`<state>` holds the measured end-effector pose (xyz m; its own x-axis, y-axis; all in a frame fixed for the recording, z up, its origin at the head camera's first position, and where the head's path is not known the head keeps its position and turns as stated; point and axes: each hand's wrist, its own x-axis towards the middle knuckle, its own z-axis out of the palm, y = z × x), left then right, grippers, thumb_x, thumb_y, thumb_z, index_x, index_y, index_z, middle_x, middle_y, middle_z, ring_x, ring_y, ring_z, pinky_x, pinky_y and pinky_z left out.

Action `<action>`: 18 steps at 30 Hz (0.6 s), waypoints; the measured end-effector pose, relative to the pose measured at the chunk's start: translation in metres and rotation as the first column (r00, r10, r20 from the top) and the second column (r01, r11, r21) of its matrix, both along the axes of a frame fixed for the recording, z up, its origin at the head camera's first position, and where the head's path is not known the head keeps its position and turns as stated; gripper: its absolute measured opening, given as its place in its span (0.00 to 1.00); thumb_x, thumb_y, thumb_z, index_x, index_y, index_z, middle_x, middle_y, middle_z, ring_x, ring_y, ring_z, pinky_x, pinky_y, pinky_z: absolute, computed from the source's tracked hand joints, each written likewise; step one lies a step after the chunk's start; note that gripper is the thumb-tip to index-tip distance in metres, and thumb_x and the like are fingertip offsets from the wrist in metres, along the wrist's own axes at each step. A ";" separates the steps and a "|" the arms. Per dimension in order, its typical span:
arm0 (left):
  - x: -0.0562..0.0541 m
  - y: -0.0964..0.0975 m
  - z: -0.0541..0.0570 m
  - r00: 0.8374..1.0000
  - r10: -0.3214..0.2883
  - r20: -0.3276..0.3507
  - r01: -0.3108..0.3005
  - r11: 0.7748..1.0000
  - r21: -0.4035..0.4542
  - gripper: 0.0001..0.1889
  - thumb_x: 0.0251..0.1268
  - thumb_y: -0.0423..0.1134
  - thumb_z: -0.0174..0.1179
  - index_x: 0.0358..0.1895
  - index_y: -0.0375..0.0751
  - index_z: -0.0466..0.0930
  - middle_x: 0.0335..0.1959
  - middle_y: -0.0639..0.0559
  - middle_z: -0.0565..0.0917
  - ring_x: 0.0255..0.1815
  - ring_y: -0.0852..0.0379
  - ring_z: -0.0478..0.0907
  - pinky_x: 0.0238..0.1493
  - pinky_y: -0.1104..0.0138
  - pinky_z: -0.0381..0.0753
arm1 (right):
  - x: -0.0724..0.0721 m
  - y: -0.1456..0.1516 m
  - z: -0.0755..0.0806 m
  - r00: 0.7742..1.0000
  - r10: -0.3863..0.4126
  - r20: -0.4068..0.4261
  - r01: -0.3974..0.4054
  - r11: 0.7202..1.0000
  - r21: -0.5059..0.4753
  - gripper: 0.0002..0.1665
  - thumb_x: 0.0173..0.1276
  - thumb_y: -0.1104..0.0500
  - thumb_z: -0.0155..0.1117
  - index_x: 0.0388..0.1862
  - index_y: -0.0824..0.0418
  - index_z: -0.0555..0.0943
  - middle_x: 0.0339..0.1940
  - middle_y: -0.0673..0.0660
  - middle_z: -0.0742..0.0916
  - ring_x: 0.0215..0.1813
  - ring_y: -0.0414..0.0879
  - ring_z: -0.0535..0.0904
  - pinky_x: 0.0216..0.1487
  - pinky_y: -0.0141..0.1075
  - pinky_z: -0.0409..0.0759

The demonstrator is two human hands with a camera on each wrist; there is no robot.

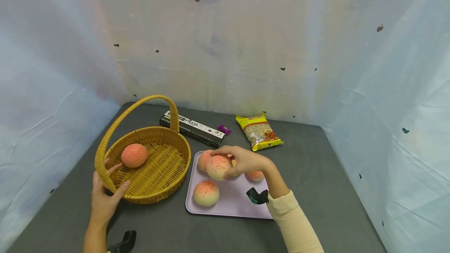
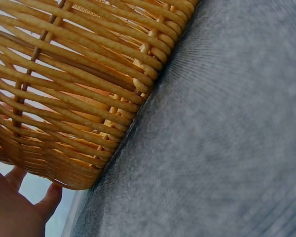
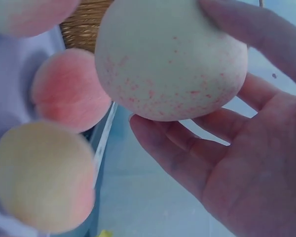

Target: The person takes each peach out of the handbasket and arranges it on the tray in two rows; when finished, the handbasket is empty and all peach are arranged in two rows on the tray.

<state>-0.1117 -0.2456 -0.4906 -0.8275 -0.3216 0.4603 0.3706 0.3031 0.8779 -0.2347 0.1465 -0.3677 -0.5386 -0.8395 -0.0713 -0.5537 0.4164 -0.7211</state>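
My right hand [image 1: 242, 162] holds a pink-and-cream peach [image 1: 218, 168] above the lilac tray [image 1: 239, 204], thumb on one side and fingers on the other. In the right wrist view the held peach [image 3: 170, 64] hangs apart from the peaches behind it. Another peach [image 1: 206, 193] sits at the tray's front left; several more are partly hidden by the hand. On the left, my left hand [image 1: 105, 202] grips the side of a yellow wicker basket [image 1: 163, 167] near the foot of its handle. One coral peach [image 1: 134, 155] lies inside it.
Behind the basket lies a black-and-white pasta box [image 1: 197, 130], with a small purple wrapped piece [image 1: 224, 129] beside it. A yellow food packet [image 1: 259, 132] rests behind the tray. Pale sheeting [image 1: 225, 69] surrounds the dark table [image 1: 316, 190].
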 end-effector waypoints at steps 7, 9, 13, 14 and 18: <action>0.002 0.002 0.002 1.000 0.005 0.009 -0.005 1.000 0.007 0.28 0.53 0.15 0.62 0.62 0.22 0.72 0.75 0.34 0.55 0.78 0.49 0.47 0.71 0.39 0.36 | 0.017 0.027 -0.015 0.999 -0.040 -0.025 0.041 0.998 0.048 0.39 0.56 0.60 0.76 0.68 0.55 0.75 0.65 0.51 0.78 0.58 0.44 0.74 0.58 0.43 0.73; 0.002 0.003 0.004 1.000 0.006 0.006 -0.006 1.000 0.005 0.29 0.53 0.15 0.62 0.62 0.22 0.73 0.75 0.34 0.55 0.77 0.49 0.47 0.72 0.40 0.36 | 0.021 0.032 -0.020 0.998 -0.042 -0.036 0.044 0.998 0.050 0.39 0.55 0.60 0.76 0.67 0.55 0.76 0.65 0.50 0.78 0.59 0.43 0.73 0.58 0.43 0.73; 0.001 0.003 0.006 1.000 0.007 -0.002 -0.007 1.000 0.000 0.29 0.53 0.15 0.62 0.62 0.21 0.73 0.75 0.34 0.55 0.78 0.48 0.47 0.72 0.41 0.36 | 0.026 0.039 -0.029 0.999 -0.039 -0.016 0.040 0.998 0.038 0.39 0.53 0.63 0.76 0.67 0.57 0.76 0.64 0.50 0.79 0.63 0.42 0.72 0.64 0.43 0.69; 0.001 0.003 0.006 1.000 0.007 -0.004 -0.007 1.000 -0.001 0.29 0.53 0.15 0.62 0.62 0.21 0.73 0.75 0.34 0.55 0.78 0.48 0.47 0.72 0.41 0.36 | 0.028 0.040 -0.031 0.999 -0.040 -0.008 0.041 0.998 0.042 0.39 0.53 0.64 0.76 0.67 0.58 0.76 0.65 0.50 0.79 0.64 0.42 0.72 0.65 0.42 0.68; 0.001 0.003 0.005 1.000 0.008 -0.007 -0.008 1.000 0.001 0.28 0.53 0.15 0.62 0.62 0.21 0.73 0.75 0.34 0.55 0.77 0.49 0.47 0.72 0.41 0.36 | 0.032 0.045 -0.041 0.998 -0.061 0.013 0.060 0.996 0.071 0.40 0.52 0.65 0.75 0.67 0.58 0.76 0.66 0.49 0.78 0.64 0.41 0.71 0.67 0.42 0.67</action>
<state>-0.1102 -0.2423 -0.4855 -0.8215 -0.3288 0.4659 0.3745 0.3050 0.8756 -0.2030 0.1917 -0.4087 -0.5865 -0.7982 -0.1375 -0.5154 0.4987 -0.6969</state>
